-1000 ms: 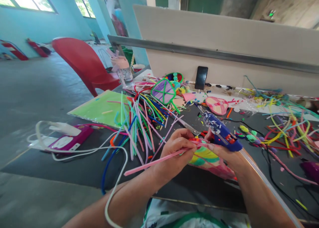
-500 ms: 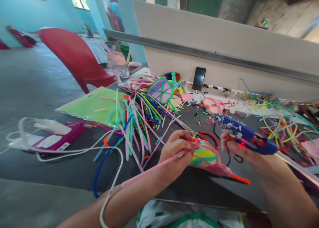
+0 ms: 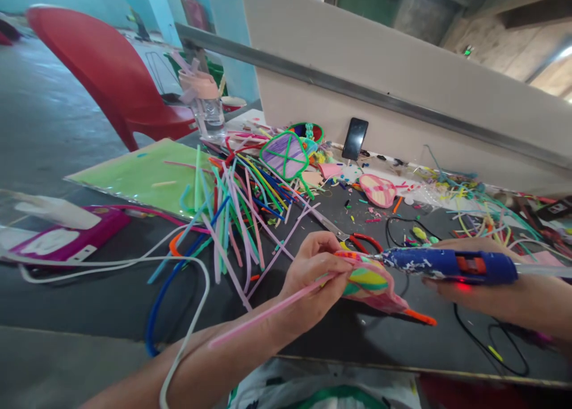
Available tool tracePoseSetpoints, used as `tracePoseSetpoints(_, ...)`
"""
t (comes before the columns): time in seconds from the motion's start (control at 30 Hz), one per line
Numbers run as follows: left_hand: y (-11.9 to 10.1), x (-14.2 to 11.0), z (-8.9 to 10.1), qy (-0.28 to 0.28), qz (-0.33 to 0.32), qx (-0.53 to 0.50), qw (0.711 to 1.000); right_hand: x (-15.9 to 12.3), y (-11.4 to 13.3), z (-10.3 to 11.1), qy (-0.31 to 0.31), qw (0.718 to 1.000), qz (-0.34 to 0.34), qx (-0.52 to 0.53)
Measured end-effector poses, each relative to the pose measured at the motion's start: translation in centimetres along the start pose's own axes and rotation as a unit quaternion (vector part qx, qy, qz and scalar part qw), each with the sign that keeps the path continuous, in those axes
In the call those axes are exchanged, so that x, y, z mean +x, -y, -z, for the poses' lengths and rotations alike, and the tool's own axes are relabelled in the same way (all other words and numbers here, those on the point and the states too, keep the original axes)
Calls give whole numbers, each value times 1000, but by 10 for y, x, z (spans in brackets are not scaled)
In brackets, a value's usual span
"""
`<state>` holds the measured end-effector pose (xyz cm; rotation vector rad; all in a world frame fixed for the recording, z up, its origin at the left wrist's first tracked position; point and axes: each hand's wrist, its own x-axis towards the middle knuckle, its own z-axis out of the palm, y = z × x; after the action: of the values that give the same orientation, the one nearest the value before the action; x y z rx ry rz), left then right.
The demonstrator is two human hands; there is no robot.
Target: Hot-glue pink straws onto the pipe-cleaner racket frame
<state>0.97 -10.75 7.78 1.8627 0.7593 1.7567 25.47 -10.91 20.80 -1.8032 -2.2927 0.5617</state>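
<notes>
My left hand (image 3: 319, 272) pinches a craft piece (image 3: 369, 281) with yellow and green stripes and a fuzzy pink edge. A pink pipe cleaner (image 3: 268, 310) runs from these fingers back along my forearm, and an orange stem (image 3: 421, 317) sticks out at the piece's lower right. My right hand (image 3: 482, 301) is wrapped round a blue glue gun (image 3: 440, 264) with a red light glowing beneath it. The gun lies level, its nozzle at the upper edge of the craft piece; whether it touches is hard to see. A clear glue stick (image 3: 543, 270) shows behind the gun.
Loose pipe cleaners (image 3: 236, 218) cover the table's left middle, near red-handled scissors (image 3: 365, 242). A white cable (image 3: 203, 301) crosses by my left arm from a purple power strip (image 3: 74, 236). Further back stand a phone (image 3: 355, 139) and a bottle (image 3: 209, 108). A red chair (image 3: 98, 81) is beyond.
The glue gun has swung down and level, bringing its nozzle from above the table to the craft piece's edge. My left hand keeps its hold. The view has shifted slightly.
</notes>
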Motion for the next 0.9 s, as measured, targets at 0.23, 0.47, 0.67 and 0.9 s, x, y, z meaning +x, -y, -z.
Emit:
tracePoseSetpoints(0.23, -1, 1, 1, 5, -1, 2, 1000, 1, 0, 2, 52, 997, -32, -37)
tracePoseSetpoints(0.47, -2, 2, 1, 8, 0, 5, 1000, 2, 4, 2, 65, 996, -41, -34)
tracePoseSetpoints(0.67, -2, 2, 1, 11, -1, 18, 1000, 3, 7, 1, 59, 995, -56, -55)
tracePoseSetpoints(0.9, -1, 2, 0, 6, -5, 18, 1000, 6, 8, 2, 83, 993, -53, -59)
